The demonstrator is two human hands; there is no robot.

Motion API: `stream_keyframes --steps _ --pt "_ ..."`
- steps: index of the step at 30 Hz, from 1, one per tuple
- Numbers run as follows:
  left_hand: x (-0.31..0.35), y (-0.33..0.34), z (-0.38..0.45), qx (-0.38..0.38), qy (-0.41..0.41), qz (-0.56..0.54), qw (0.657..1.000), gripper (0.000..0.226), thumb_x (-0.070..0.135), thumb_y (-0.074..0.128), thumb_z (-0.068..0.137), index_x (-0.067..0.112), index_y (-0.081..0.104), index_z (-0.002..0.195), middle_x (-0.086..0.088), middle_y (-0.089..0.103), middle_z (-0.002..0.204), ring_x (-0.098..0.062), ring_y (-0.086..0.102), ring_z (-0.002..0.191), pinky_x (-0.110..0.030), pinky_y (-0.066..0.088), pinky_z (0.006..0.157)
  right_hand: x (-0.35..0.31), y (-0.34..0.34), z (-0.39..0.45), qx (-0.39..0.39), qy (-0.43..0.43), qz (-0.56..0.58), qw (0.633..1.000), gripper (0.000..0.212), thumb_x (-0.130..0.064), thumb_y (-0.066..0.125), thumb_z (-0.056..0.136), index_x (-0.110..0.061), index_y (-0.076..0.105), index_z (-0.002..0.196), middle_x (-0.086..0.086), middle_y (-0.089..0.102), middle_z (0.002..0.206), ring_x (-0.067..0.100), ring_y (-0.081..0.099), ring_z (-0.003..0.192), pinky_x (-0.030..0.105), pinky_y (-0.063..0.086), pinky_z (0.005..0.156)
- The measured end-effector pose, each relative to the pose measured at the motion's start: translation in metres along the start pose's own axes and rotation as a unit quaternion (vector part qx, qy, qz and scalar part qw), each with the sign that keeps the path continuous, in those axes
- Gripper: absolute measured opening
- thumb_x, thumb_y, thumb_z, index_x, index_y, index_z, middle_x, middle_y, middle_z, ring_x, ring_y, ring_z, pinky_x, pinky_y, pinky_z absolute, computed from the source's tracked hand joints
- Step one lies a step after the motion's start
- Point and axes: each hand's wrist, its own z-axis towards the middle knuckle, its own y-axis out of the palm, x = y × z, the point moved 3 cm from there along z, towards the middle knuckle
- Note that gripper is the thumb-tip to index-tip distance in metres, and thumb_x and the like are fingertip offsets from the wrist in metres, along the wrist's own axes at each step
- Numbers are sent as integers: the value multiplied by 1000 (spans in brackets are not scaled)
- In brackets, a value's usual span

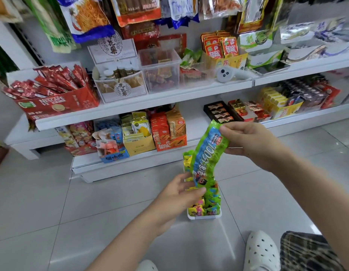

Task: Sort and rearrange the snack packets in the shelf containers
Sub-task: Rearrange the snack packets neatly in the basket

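A long green snack packet (207, 153) with blue print hangs upright in front of the lower shelf. My right hand (245, 141) pinches its top end. Below it, my left hand (181, 190) holds the packet's bottom end between thumb and fingers. Directly under the packet a white container (203, 217) stands on the floor, filled with several small green, yellow and pink packets. Part of that container is hidden behind my left hand and the packet.
Two white shelves (169, 96) carry a red Nescafe box (58, 104), clear bins (160, 71), a white game controller (228, 74), and boxes of orange and yellow snacks (167, 132). Bags hang above. Grey floor tiles and my white clogs (261, 251) lie below.
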Motion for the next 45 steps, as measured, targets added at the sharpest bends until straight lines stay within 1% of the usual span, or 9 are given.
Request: stream_keyframes --steps 5,12,18,21,25,31,34,39,45 --pt "3 10 2 10 26 -139 990 38 -4 65 82 0 58 119 -16 71 111 -25 70 94 -33 59 84 -9 -16 5 45 -25 6 999 14 -17 65 90 -10 71 100 6 76 84 15 70 73 28 61 69" --pt "9 10 0 131 100 -65 984 7 -5 63 87 0 58 89 -13 74 80 -22 72 69 -28 60 65 2 -39 9 149 -30 -78 985 10 -9 74 83 -4 71 91 7 75 76 23 73 68 30 61 59" --pt "11 9 1 147 109 -51 982 10 -5 62 88 0 56 94 -17 74 93 -27 73 79 -30 60 70 5 -42 11 136 -20 -58 989 21 -4 70 86 3 67 106 15 74 85 32 73 79 30 61 61" --pt "13 13 0 90 57 -201 974 16 10 64 88 2 55 99 -19 70 109 -28 71 94 -46 59 84 6 -42 12 121 -8 -17 992 25 -3 67 88 3 65 112 17 74 91 29 73 79 30 61 63" --pt "25 23 -6 -55 -92 -449 887 31 37 55 92 7 59 86 -27 61 126 -48 58 116 -64 48 90 8 -33 9 45 -17 56 997 10 -3 59 93 -6 66 98 9 73 91 19 71 80 36 60 79" --pt "20 30 -1 -66 -59 -382 920 32 -3 76 73 -1 58 100 -22 65 116 -32 64 112 -31 59 82 4 -15 8 -38 -54 96 993 11 -9 54 96 -12 64 97 6 65 104 27 68 102 37 57 83" --pt "15 22 2 67 68 -117 989 35 -9 75 69 8 60 96 -8 69 104 -14 67 95 -17 55 69 10 -10 9 -74 25 69 995 23 -23 48 101 -18 67 113 12 67 112 36 65 110 45 56 90" --pt "16 2 3 224 221 136 939 49 4 85 69 40 61 92 1 62 116 -9 63 104 -28 53 86 14 -8 7 -108 69 74 989 35 -26 51 100 -25 55 135 15 68 111 27 70 100 38 59 81" --pt "25 -1 6 186 135 -110 967 93 -24 66 72 39 40 135 5 47 131 -9 62 108 -21 55 70 15 -13 14 -21 11 74 997 49 -3 62 91 -15 48 137 10 74 96 22 71 90 34 60 80"
